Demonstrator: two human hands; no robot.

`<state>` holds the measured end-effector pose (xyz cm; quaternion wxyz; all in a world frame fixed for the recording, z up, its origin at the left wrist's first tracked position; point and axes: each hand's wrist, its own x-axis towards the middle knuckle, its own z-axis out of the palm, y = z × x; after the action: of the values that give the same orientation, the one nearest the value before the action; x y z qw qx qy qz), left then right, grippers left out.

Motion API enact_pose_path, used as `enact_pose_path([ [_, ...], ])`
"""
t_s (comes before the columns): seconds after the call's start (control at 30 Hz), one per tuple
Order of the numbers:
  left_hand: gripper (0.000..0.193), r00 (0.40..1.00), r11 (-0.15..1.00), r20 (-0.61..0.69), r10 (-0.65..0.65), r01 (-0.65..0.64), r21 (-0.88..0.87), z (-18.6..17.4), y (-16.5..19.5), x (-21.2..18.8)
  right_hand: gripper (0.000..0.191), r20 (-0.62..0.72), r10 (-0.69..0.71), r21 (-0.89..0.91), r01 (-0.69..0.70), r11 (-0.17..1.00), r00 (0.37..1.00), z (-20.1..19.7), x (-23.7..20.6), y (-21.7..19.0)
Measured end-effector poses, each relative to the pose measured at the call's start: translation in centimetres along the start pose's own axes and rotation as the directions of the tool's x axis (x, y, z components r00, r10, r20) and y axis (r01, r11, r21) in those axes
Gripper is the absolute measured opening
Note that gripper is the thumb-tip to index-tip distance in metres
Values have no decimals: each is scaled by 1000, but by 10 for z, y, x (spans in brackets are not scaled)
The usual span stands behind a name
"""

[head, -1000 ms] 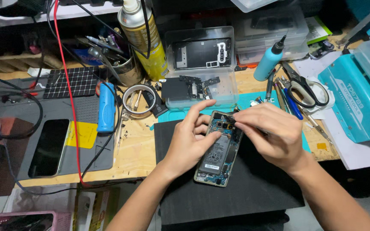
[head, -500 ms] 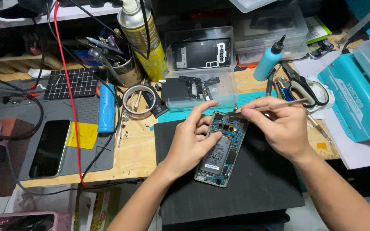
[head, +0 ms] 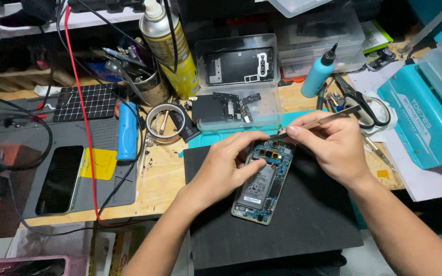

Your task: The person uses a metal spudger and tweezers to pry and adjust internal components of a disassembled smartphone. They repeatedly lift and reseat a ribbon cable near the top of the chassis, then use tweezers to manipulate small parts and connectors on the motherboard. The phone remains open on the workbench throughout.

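The opened phone is steadied on the black mat by the left hand. The tweezers, pinched by the right hand, have been drawn back from the camera end.

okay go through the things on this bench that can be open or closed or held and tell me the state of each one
phone: back off, insides exposed, flat on black mat
tweezers: pinched in right hand
left hand: steadying phone
clear box: lid open
scissors: lying closed
blue bottle: upright, capped
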<state>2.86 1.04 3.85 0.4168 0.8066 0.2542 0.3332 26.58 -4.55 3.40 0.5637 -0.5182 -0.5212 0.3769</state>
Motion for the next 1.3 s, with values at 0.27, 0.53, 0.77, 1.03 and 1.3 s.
enact_pose_path([
  [0.27, 44, 989, 991, 72, -131, 129, 26, -15, -22, 10, 5, 79, -306, -323, 314, 893, 949, 11, -21, -7],
  [0.53, 42, 976, 972, 59, -211, 215, -92, -15, -44, 3, 10, 199, -373, -371, 422, 828, 906, 29, -24, -8],
  [0.77, 42, 982, 980, 37, -184, 186, -68, -17, -50, 0, 12, 270, -419, -385, 497, 778, 867, 34, -24, -9],
  [1.03, 42, 985, 983, 21, -173, 174, -62, -15, -51, -1, 12, 270, -418, -395, 496, 773, 867, 35, -23, -10],
  [1.3, 42, 983, 983, 36, -179, 180, -44, -16, -50, 0, 15, 350, -454, -381, 568, 730, 819, 34, -21, -9],
])
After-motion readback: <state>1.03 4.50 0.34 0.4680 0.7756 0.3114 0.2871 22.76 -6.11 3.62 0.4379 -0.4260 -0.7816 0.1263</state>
